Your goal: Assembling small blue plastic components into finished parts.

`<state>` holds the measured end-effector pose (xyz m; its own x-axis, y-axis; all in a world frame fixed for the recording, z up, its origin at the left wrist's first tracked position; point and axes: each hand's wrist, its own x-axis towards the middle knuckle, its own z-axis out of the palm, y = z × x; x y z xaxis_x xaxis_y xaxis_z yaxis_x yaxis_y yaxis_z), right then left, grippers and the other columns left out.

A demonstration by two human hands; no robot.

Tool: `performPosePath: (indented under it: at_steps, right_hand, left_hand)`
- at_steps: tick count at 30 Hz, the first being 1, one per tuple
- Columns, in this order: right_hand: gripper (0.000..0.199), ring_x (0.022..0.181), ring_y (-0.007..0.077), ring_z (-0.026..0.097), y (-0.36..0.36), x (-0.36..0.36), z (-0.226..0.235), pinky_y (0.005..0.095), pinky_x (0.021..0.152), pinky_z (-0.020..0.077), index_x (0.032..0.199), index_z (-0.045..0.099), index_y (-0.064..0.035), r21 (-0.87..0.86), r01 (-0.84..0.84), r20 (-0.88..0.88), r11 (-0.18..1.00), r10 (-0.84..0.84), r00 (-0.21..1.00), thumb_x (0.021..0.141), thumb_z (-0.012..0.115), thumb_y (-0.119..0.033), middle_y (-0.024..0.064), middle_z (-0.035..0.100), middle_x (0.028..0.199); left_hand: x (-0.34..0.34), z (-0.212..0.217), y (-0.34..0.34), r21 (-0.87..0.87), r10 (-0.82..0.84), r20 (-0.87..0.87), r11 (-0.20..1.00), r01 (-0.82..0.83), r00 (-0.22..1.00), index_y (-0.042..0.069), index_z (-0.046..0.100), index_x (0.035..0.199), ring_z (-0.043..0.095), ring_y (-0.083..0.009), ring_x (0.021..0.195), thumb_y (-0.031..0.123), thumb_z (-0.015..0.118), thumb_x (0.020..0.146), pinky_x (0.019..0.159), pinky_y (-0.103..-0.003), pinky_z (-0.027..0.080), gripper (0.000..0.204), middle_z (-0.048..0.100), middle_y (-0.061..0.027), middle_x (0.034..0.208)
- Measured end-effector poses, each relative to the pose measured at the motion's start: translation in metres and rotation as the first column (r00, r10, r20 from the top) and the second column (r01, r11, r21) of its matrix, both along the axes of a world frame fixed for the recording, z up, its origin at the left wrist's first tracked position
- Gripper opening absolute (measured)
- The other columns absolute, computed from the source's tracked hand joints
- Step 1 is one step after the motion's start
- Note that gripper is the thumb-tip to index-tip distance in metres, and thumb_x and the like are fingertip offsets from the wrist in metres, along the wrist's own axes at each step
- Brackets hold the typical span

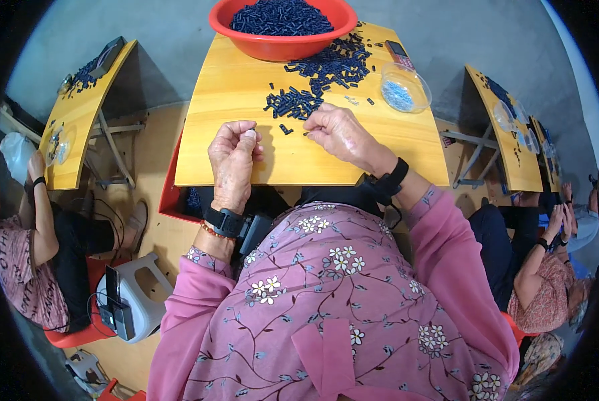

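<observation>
Above the near part of a yellow wooden table [216, 87], both my hands are closed in a pinch. My left hand [231, 160] has thumb and forefinger pressed together at the tips; whatever is between them is too small to make out. My right hand [345, 137] pinches a small dark piece [306, 134] that barely shows at its fingertips. Just beyond it spreads a small heap of short dark plastic tubes [291, 103]. A couple of loose dark pieces [285, 129] lie on the wood between my hands.
A red basin [246, 47] full of dark tubes stands at the far edge, with a larger heap [333, 63] spilling before it. At right are a clear round dish [425, 93] with light blue bits and a phone [396, 49]. People sit at other tables [95, 107] on both sides.
</observation>
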<state>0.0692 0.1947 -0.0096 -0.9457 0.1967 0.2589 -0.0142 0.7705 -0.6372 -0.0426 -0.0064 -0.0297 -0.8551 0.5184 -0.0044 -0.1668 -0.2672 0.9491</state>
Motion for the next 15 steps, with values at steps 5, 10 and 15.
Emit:
performPosePath:
  at_steps: [5, 10, 15]
  right_hand:
    - [0.007, 0.079, 0.0304, 0.059, -0.005, 0.002, 0.003, 0.0336, 0.073, 0.0492, 0.089, 0.064, 0.0016, 0.27, -0.061, -0.067, 0.961, 0.082, 0.994, 0.082, 0.062, 0.002, 0.014, 0.056, 0.081]
    - [0.007, 0.077, 0.0204, 0.061, -0.015, 0.011, 0.027, 0.0313, 0.07, 0.0497, 0.093, 0.061, 0.0014, 0.035, -0.06, -0.164, 0.998, 0.065, 0.984, 0.086, 0.061, 0.001, 0.0092, 0.06, 0.08]
    - [0.005, 0.076, 0.0083, 0.061, -0.03, 0.023, 0.037, 0.0244, 0.068, 0.0508, 0.095, 0.062, 0.0012, -0.505, -0.07, -0.012, 0.86, 0.074, 0.997, 0.093, 0.059, -0.001, 0.0031, 0.063, 0.083]
  left_hand:
    - [0.004, 0.001, 0.001, 0.024, -0.058, -0.027, 0.998, 0.059, 0.998, -0.001, 0.06, 0.103, 0.058, -0.0085, 0.064, 0.0, 0.059, 0.091, 0.059, -0.022, 0.05, 0.012, 0.062, -0.0035, 0.082]
    - [0.014, 0.005, 0.004, 0.05, -0.159, 0.028, 0.986, 0.158, 0.987, 0.0, 0.059, 0.106, 0.06, -0.0115, 0.069, 0.0, 0.06, 0.091, 0.064, -0.023, 0.052, 0.015, 0.064, -0.0063, 0.087]
    - [0.022, 0.009, 0.005, 0.162, -0.291, 0.096, 0.948, 0.273, 0.952, -0.001, 0.059, 0.105, 0.062, -0.0133, 0.072, 0.0, 0.061, 0.092, 0.065, -0.024, 0.052, 0.014, 0.066, -0.0104, 0.092]
